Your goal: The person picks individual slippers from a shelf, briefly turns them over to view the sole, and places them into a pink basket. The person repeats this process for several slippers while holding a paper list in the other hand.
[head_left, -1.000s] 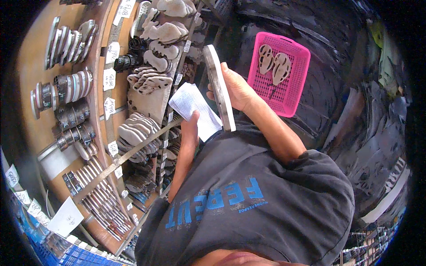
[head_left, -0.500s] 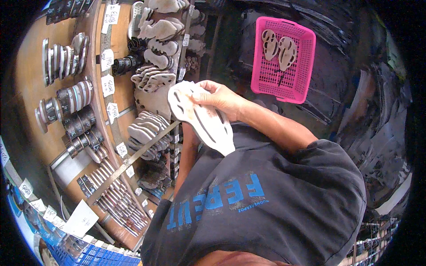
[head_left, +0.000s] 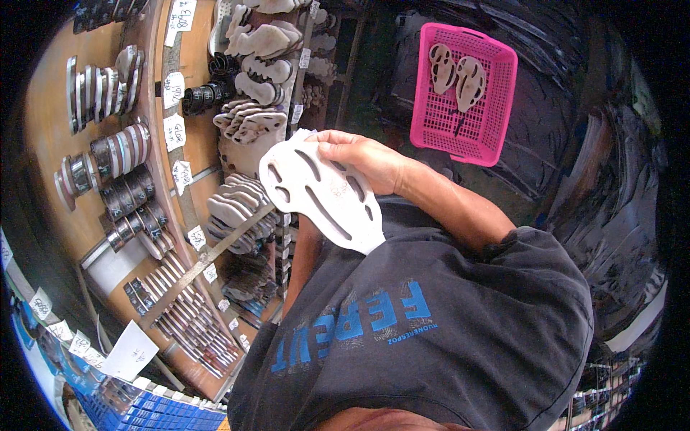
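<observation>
Between my arms, in front of my chest, is a white flat sole-shaped plate (head_left: 323,194) with several long curved slots and faint red marks. My right hand (head_left: 359,158) grips its upper right edge, thumb on the face and fingers behind. My left forearm (head_left: 305,251) rises on the left, and the plate hides my left hand. Two similar slotted pieces, a smaller one (head_left: 442,70) and a larger one (head_left: 470,82), lie in a pink plastic basket (head_left: 503,108) at the upper right.
Left of me stands a wooden shelf (head_left: 188,65) with paper tags and rows of flat sole-shaped pieces (head_left: 248,122). Dark ring-like stacks (head_left: 129,190) sit farther left. A strap (head_left: 187,276) crosses the shelf. A blue crate (head_left: 154,413) is at the lower left.
The plate has tilted, so its slotted face shows more broadly. My right hand has shifted slightly right toward its edge, and the thumb no longer reaches over the middle of the face.
</observation>
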`<state>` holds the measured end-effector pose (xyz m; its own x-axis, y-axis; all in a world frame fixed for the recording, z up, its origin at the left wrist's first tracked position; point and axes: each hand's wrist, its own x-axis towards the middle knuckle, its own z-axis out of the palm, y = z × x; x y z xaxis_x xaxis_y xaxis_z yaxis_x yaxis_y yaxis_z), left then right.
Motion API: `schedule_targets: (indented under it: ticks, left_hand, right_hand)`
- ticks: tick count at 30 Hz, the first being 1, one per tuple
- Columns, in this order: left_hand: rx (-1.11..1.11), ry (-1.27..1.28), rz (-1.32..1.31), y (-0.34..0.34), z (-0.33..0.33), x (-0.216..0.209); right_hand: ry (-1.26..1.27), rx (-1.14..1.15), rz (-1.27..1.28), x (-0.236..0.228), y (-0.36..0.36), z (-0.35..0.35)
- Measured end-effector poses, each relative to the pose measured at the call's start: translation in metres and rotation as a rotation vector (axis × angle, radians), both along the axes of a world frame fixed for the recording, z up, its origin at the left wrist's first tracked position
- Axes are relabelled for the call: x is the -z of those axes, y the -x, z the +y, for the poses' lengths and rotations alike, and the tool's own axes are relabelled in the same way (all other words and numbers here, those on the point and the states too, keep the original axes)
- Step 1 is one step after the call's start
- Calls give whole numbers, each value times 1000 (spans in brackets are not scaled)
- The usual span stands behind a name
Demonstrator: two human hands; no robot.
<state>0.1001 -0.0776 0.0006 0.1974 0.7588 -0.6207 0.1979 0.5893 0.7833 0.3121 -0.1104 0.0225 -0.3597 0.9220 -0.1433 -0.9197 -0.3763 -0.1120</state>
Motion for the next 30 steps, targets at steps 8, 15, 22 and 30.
schedule_targets:
  ticks: [8,15,22,30]
  left_hand:
    - [14,-2,12,2,1,5]
    - [34,-181,41,15,-6,13]
    - [-173,42,202,27,-10,30]
    - [-248,7,46,54,-7,65]
  right_hand:
    - [63,11,3,10,-2,0]
    - [61,10,-275,17,5,4]
    - [190,185,-240,9,-9,40]
    - [-438,831,-1241,-112,-102,207]
